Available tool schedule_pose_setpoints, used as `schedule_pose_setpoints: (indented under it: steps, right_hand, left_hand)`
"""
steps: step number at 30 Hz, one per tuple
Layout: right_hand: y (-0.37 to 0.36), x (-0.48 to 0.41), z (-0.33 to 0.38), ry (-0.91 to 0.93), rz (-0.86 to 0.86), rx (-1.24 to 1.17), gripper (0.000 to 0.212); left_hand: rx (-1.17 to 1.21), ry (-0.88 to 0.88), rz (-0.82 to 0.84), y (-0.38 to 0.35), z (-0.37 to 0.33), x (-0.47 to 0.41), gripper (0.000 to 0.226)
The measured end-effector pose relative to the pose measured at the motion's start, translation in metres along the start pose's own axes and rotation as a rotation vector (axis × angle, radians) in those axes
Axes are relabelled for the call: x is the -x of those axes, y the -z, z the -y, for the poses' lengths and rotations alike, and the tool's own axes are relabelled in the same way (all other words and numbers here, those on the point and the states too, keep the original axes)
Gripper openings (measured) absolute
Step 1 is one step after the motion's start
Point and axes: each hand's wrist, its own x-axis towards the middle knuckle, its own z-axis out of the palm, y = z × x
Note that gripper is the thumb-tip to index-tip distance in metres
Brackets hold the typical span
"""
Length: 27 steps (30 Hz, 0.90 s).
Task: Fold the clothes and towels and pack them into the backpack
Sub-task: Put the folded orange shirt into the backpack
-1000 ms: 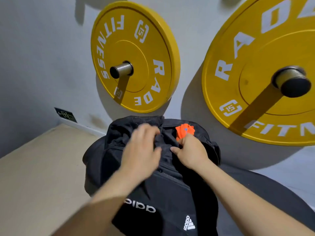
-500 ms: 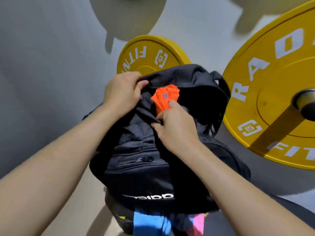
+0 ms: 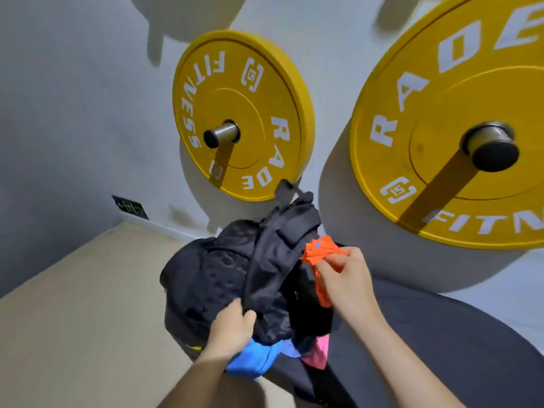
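A black backpack [image 3: 212, 278] lies tipped over in front of me, its padded back and a strap facing up. My left hand [image 3: 232, 328] grips the backpack's fabric at its near edge. My right hand [image 3: 344, 278] pinches a small folded orange cloth [image 3: 319, 251] just right of the backpack, clear of its opening. A blue garment [image 3: 253, 360] and a pink one [image 3: 318, 353] stick out from under the backpack's near side.
Two yellow weight plates hang on wall pegs, a smaller one [image 3: 244, 113] behind the backpack and a larger one [image 3: 459, 119] to the right. Beige floor [image 3: 73, 304] spreads to the left. A dark grey padded surface [image 3: 441, 348] lies at lower right.
The backpack has dropped and rolled over, its back now facing up. My left hand moved from its top rim down to its near edge. My right hand drew the orange cloth out to the right.
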Motion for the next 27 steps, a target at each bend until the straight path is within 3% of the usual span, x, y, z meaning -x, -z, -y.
schedule_pose_setpoints:
  steps: [2, 3, 6, 8, 9, 13, 15, 17, 19, 20, 24, 25, 27]
  right_hand:
    - [-0.003, 0.003, -0.009, 0.03, 0.029, 0.117, 0.04]
    - [-0.003, 0.002, -0.009, 0.07, 0.054, 0.157, 0.037]
    - [0.004, -0.003, -0.007, 0.167, 0.169, 0.226, 0.031]
    - [0.003, -0.006, -0.01, 0.21, 0.25, 0.293, 0.025]
    - [0.001, -0.007, -0.012, 0.219, 0.256, 0.314, 0.02]
    - [-0.002, -0.014, -0.03, 0.068, 0.15, 0.141, 0.023]
    - [-0.008, -0.017, -0.05, -0.126, 0.169, 0.073, 0.032]
    - [-0.016, -0.017, -0.07, -0.248, 0.238, 0.254, 0.04]
    - [-0.026, -0.013, -0.087, -0.278, 0.297, 0.472, 0.047]
    - [-0.03, -0.011, -0.092, -0.275, 0.313, 0.544, 0.049]
    - [-0.035, -0.012, -0.091, -0.188, 0.347, 0.709, 0.047]
    - [-0.034, -0.013, -0.088, -0.144, 0.357, 0.723, 0.046]
    - [-0.033, -0.014, -0.086, -0.06, 0.379, 0.724, 0.055]
  left_hand:
    - [-0.035, 0.008, 0.25, -0.004, -0.002, 0.006, 0.045]
    - [0.07, -0.025, 0.284, 0.0, -0.009, 0.008, 0.052]
    - [0.503, -0.15, 0.012, 0.019, -0.045, 0.011, 0.043]
    - [0.454, -0.207, -0.227, 0.03, -0.065, 0.0, 0.013]
    - [0.446, -0.201, -0.309, 0.034, -0.065, -0.008, 0.011]
    - [0.892, 0.13, -0.529, 0.047, -0.022, -0.05, 0.023]
    - [0.937, 0.322, -0.56, 0.052, 0.011, -0.055, 0.031]
    - [0.652, 0.487, -0.499, 0.048, 0.038, -0.052, 0.056]
    - [0.237, 0.481, -0.501, 0.044, 0.051, -0.045, 0.075]
    - [0.086, 0.37, -0.539, 0.043, 0.052, -0.046, 0.075]
    - [-0.403, -0.388, -0.607, 0.035, 0.007, -0.056, 0.055]
    - [-0.536, -0.47, -0.527, 0.027, -0.008, -0.057, 0.054]
    - [-0.656, -0.38, -0.251, 0.007, -0.027, -0.063, 0.071]
